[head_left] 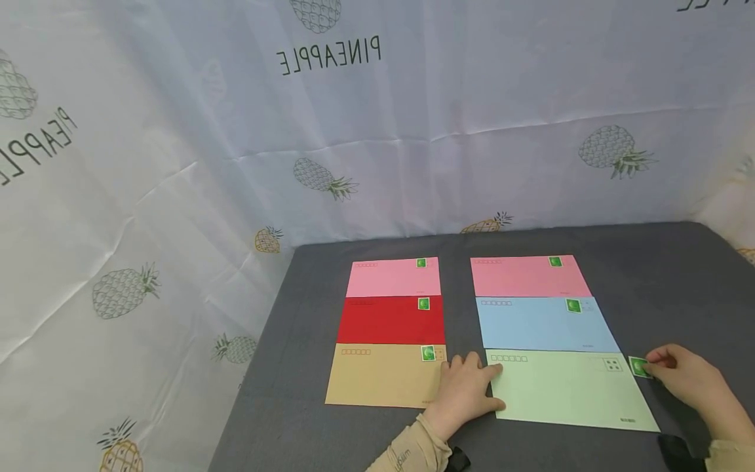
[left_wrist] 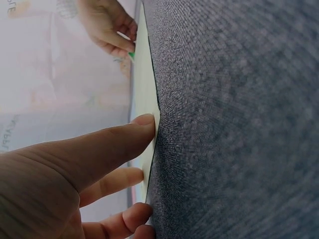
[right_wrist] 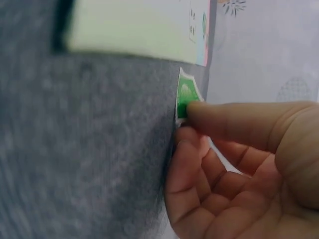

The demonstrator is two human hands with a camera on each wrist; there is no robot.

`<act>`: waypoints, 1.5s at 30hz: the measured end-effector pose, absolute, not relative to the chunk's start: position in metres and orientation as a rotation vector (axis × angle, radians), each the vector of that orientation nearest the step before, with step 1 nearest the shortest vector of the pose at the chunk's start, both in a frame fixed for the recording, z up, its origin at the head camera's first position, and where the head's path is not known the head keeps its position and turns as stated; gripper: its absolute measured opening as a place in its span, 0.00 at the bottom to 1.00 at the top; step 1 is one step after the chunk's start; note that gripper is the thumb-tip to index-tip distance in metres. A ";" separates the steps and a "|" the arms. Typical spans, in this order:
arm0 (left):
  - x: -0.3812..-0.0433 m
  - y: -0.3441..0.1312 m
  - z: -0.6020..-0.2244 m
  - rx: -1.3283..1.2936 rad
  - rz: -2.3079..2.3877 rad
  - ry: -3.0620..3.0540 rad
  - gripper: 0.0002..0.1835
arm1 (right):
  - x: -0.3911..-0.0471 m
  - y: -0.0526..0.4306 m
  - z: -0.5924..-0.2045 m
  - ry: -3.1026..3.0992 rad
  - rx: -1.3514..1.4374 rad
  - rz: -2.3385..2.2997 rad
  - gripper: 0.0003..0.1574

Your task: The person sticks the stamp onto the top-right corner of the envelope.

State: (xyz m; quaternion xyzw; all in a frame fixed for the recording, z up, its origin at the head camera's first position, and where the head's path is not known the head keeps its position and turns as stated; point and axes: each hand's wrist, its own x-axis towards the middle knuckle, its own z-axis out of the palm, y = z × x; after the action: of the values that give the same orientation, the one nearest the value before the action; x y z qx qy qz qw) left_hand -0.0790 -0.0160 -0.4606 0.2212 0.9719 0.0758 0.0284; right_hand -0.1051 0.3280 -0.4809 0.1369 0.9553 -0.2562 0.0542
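A pale green envelope [head_left: 560,390] lies flat at the front of the right column, with small printed marks in its upper right corner. On its left edge rest the thumb and a finger of my left hand [head_left: 466,390], the other fingers spread toward the tan envelope [head_left: 377,377]. In the left wrist view the thumb presses at the edge of the sheet. Beyond the envelope's right edge my right hand [head_left: 687,377] pinches a green postage stamp [right_wrist: 186,97] with a white border between thumb and fingers, close over the dark cloth.
Behind the green envelope lie a blue envelope [head_left: 542,324] and a pink one [head_left: 525,276], each bearing a green stamp. The left column has a red envelope [head_left: 389,321] and another pink envelope [head_left: 392,278], also stamped. A pineapple-print curtain [head_left: 413,131] hangs behind the grey-covered table [head_left: 283,393].
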 end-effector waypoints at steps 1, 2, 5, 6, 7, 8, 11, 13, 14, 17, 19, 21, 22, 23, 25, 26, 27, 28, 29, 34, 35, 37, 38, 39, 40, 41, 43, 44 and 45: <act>-0.079 -0.016 -0.461 0.684 0.231 2.999 0.30 | -0.105 0.330 -0.483 2.909 0.411 -0.786 0.17; -0.079 -0.016 -0.461 0.685 0.227 2.999 0.30 | -0.105 0.330 -0.483 2.913 0.408 -0.802 0.17; -0.078 -0.016 -0.461 0.683 0.233 2.998 0.30 | -0.103 0.329 -0.477 2.907 0.392 -0.878 0.18; -0.078 -0.016 -0.461 0.682 0.237 2.998 0.30 | -0.103 0.328 -0.473 2.907 0.382 -0.898 0.19; -0.078 -0.017 -0.461 0.682 0.243 2.997 0.30 | -0.103 0.326 -0.470 2.902 0.379 -0.917 0.20; -0.079 -0.017 -0.461 0.682 0.248 2.995 0.30 | -0.103 0.323 -0.466 2.893 0.359 -0.938 0.21; -0.079 -0.017 -0.462 0.682 0.262 2.993 0.30 | -0.105 0.318 -0.461 2.848 0.293 -0.985 0.27; -0.079 -0.017 -0.462 0.681 0.267 2.991 0.30 | -0.107 0.314 -0.460 2.785 0.250 -1.022 0.31; -0.079 -0.017 -0.461 0.681 0.264 2.990 0.30 | -0.108 0.312 -0.459 2.754 0.221 -1.039 0.33; -0.080 -0.017 -0.461 0.682 0.249 2.989 0.30 | -0.109 0.306 -0.458 2.684 0.187 -1.055 0.34; -0.080 -0.017 -0.461 0.685 0.235 2.988 0.30 | -0.111 0.304 -0.458 2.653 0.166 -1.061 0.34; -0.080 -0.017 -0.461 0.685 0.232 2.986 0.30 | -0.112 0.301 -0.459 2.642 0.155 -1.056 0.34; -0.080 -0.017 -0.461 0.685 0.232 2.985 0.30 | -0.112 0.299 -0.460 2.641 0.151 -1.050 0.34; -0.080 -0.017 -0.461 0.685 0.231 2.984 0.30 | -0.113 0.298 -0.461 2.641 0.144 -1.045 0.33; -0.081 -0.017 -0.461 0.686 0.230 2.984 0.30 | -0.113 0.296 -0.463 2.652 0.142 -1.031 0.33; -0.081 -0.017 -0.461 0.687 0.229 2.985 0.30 | -0.114 0.295 -0.463 2.654 0.146 -1.027 0.32; -0.081 -0.017 -0.461 0.689 0.224 2.987 0.30 | -0.114 0.294 -0.464 2.656 0.149 -1.024 0.32; -0.081 -0.017 -0.461 0.691 0.222 2.988 0.30 | -0.114 0.294 -0.465 2.659 0.150 -1.016 0.32; -0.081 -0.017 -0.461 0.693 0.220 2.990 0.30 | -0.115 0.293 -0.466 2.660 0.151 -1.012 0.31; -0.081 -0.018 -0.462 0.690 0.222 2.984 0.30 | -0.114 0.290 -0.468 2.693 0.150 -0.974 0.28; -0.081 -0.018 -0.462 0.687 0.225 2.981 0.30 | -0.114 0.290 -0.468 2.703 0.149 -0.969 0.28; -0.081 -0.018 -0.462 0.680 0.232 2.974 0.30 | -0.114 0.288 -0.468 2.724 0.149 -0.951 0.26; -0.081 -0.018 -0.462 0.679 0.237 2.971 0.30 | -0.114 0.288 -0.468 2.731 0.148 -0.944 0.26; -0.081 -0.018 -0.462 0.679 0.238 2.970 0.30 | -0.114 0.287 -0.467 2.737 0.146 -0.937 0.25; -0.081 -0.018 -0.462 0.679 0.241 2.968 0.30 | -0.114 0.287 -0.467 2.741 0.147 -0.926 0.25; -0.081 -0.019 -0.462 0.681 0.240 2.970 0.30 | -0.114 0.286 -0.467 2.747 0.145 -0.913 0.24; -0.081 -0.019 -0.462 0.687 0.238 2.976 0.30 | -0.115 0.285 -0.466 2.755 0.139 -0.890 0.24; -0.081 -0.019 -0.463 0.690 0.235 2.978 0.30 | -0.115 0.285 -0.466 2.760 0.137 -0.878 0.23; -0.081 -0.019 -0.463 0.692 0.232 2.981 0.30 | -0.115 0.284 -0.466 2.762 0.137 -0.869 0.23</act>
State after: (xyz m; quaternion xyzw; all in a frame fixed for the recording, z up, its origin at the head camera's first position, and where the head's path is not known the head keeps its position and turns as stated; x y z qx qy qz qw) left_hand -0.0812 -0.0187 -0.4628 0.2253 0.9707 0.0757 0.0363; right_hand -0.1148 0.2842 -0.4662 0.0469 0.9458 -0.2975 0.1211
